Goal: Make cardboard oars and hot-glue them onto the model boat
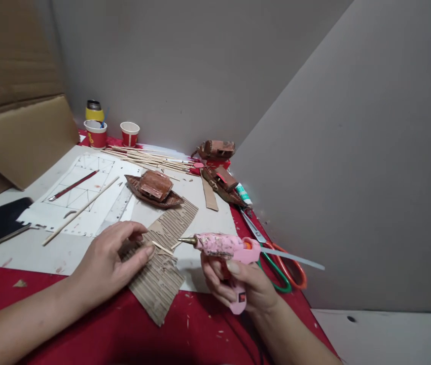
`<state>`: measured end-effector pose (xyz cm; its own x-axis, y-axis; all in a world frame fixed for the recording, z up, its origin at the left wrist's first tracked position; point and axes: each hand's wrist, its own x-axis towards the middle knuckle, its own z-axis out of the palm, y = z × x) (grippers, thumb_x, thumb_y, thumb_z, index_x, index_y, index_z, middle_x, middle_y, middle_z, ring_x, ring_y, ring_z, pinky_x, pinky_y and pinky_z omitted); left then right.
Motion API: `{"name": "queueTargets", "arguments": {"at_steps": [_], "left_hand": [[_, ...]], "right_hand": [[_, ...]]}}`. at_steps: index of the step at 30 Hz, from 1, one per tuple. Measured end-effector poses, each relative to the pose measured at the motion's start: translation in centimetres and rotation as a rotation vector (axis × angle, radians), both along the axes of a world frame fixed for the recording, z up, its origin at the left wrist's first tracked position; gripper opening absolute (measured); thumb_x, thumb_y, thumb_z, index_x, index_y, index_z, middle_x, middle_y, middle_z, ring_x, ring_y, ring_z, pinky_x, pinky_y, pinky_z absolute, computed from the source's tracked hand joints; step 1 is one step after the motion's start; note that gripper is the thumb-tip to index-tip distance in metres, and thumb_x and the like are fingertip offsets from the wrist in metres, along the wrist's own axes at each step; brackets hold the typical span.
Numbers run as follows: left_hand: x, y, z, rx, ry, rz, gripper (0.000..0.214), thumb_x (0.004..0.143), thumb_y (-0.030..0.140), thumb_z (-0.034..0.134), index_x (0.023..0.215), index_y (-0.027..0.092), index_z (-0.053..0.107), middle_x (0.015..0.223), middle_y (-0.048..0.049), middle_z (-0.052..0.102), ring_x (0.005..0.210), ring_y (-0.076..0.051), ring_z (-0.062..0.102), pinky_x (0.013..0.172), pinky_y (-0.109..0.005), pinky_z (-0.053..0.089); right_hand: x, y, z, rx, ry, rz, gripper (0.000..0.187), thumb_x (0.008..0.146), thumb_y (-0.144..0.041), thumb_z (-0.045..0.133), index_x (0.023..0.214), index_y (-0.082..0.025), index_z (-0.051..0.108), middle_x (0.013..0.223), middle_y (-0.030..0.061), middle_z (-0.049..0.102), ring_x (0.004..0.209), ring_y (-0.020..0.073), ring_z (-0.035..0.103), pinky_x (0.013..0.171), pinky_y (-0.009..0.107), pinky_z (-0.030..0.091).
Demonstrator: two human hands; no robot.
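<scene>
My right hand (pixel 234 284) is wrapped around the handle of a pink hot glue gun (pixel 219 244). Its brass nozzle points left, and a clear glue stick (pixel 295 258) sticks out of the back. Just left of the nozzle, my left hand (pixel 114 258) pinches a short, thin wooden stick (pixel 163 248) near the thumb tip. Under that stick lies a piece of ribbed corrugated cardboard (pixel 156 289). A second small wooden piece (pixel 176 245) shows by the nozzle. Behind the cardboard sits a brown model boat (pixel 154 188) with a roofed cabin.
Two more model boats (pixel 221 185) stand at the back right, with green and orange scissors (pixel 284 274) nearby. Thin sticks (pixel 154 159) lie before paper cups (pixel 130 134). On the left are a drawing sheet (pixel 74 218), a red pencil (pixel 73 186), a dark phone (pixel 0 223) and a cardboard box (pixel 29 137).
</scene>
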<state>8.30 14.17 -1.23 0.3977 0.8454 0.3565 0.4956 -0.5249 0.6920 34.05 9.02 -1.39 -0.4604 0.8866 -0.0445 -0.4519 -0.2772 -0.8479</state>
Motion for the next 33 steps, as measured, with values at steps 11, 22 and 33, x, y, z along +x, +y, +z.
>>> {"name": "queueTargets", "arguments": {"at_steps": [11, 22, 33], "left_hand": [[0.4, 1.2, 5.5, -0.715, -0.444, -0.036, 0.018, 0.081, 0.033, 0.062, 0.074, 0.017, 0.061, 0.061, 0.0011, 0.06, 0.057, -0.01, 0.051, 0.057, -0.022, 0.042], [4.6, 1.9, 8.3, -0.678, -0.208, -0.342, 0.018, 0.081, 0.034, 0.06, 0.088, 0.018, 0.061, 0.069, 0.0027, 0.056, 0.058, -0.01, 0.048, 0.053, -0.022, 0.039], [14.1, 0.2, 13.1, -0.256, 0.421, -0.783, 0.02, 0.072, 0.029, 0.068, 0.089, 0.017, 0.068, 0.073, -0.0011, 0.067, 0.057, -0.014, 0.055, 0.05, -0.024, 0.036]], "right_hand": [[0.4, 0.4, -0.5, -0.129, 0.155, 0.234, 0.04, 0.083, -0.049, 0.057, 0.063, -0.016, 0.046, 0.06, -0.0058, 0.048, 0.028, -0.0015, 0.021, 0.026, 0.011, 0.026], [-0.4, -0.7, 1.3, -0.031, -0.397, 0.219, 0.034, 0.081, -0.035, 0.071, 0.107, -0.014, 0.066, 0.049, -0.007, 0.052, 0.036, 0.0032, 0.042, 0.031, 0.01, 0.033], [-0.1, -1.4, 2.6, 0.051, -0.73, 0.388, 0.047, 0.076, -0.063, 0.061, 0.08, -0.016, 0.068, 0.051, -0.0076, 0.042, 0.038, 0.0026, 0.032, 0.031, 0.014, 0.026]]}}
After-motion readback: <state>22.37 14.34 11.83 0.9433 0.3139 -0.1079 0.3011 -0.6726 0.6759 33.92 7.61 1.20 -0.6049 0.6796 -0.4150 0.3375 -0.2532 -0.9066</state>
